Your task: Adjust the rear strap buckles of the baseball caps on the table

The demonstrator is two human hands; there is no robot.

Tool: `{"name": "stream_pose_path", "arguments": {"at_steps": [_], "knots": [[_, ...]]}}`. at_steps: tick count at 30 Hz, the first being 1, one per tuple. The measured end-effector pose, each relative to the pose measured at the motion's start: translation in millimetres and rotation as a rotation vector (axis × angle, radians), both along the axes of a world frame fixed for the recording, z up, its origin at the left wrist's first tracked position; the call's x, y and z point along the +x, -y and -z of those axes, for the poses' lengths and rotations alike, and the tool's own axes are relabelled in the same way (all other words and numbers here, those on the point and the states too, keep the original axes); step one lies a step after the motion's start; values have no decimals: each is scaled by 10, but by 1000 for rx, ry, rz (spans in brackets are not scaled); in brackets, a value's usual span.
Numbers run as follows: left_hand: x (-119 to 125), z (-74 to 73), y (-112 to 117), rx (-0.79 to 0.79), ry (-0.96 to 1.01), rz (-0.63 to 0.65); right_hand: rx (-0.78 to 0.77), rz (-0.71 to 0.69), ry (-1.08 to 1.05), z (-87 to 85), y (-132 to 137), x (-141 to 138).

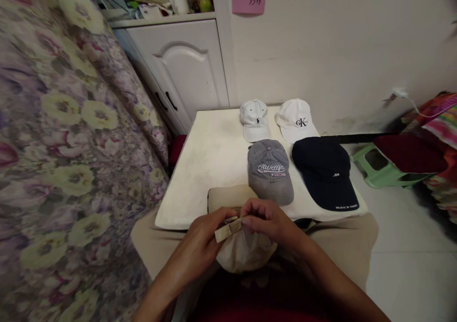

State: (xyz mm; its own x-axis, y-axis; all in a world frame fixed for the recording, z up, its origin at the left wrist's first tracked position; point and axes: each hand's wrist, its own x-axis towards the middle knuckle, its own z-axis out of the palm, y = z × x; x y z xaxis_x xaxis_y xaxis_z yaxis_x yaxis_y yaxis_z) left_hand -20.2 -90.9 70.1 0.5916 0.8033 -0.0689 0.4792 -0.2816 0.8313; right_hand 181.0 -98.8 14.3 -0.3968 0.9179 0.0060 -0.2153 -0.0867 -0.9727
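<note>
A beige baseball cap (pixel 246 253) rests over my lap at the table's near edge, its brim pointing away from me onto the table. My left hand (pixel 205 234) is closed on the cap's back strap (pixel 228 230), whose loose end sticks out to the left. With thumb and forefinger, my right hand (pixel 264 219) pinches the same strap at its right part. The fingers hide some of the strap and its fastening. Just beyond my hands lies a grey cap (pixel 269 169) with white lettering.
Two white caps, one with a small emblem (pixel 254 119) and one with black letters (pixel 295 120), lie at the back of the cream table (pixel 203 150). A navy cap (pixel 323 169) is on the right. A floral curtain (pixel 71 169) hangs left; a green stool (pixel 392 165) stands right.
</note>
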Motion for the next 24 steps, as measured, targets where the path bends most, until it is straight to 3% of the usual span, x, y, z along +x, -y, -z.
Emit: {"name": "stream_pose_path", "arguments": {"at_steps": [6, 12, 15, 18, 21, 24], "knots": [[-37, 75, -100, -316, 190, -2, 120, 63, 229, -50, -10, 35], [-97, 105, -126, -360, 246, 30, 178, 229, 398, -4, -61, 154], [-104, 88, -128, -347, 241, 14, 95, 322, 289, 81, -87, 236], [-109, 55, -137, -330, 238, 1, -37, 345, 4, 152, -102, 328], [-120, 15, -148, -328, 270, -23, -63, 272, -171, 175, -99, 450], [-137, -21, -164, -342, 345, -97, -58, 110, -147, 181, -78, 595]]}}
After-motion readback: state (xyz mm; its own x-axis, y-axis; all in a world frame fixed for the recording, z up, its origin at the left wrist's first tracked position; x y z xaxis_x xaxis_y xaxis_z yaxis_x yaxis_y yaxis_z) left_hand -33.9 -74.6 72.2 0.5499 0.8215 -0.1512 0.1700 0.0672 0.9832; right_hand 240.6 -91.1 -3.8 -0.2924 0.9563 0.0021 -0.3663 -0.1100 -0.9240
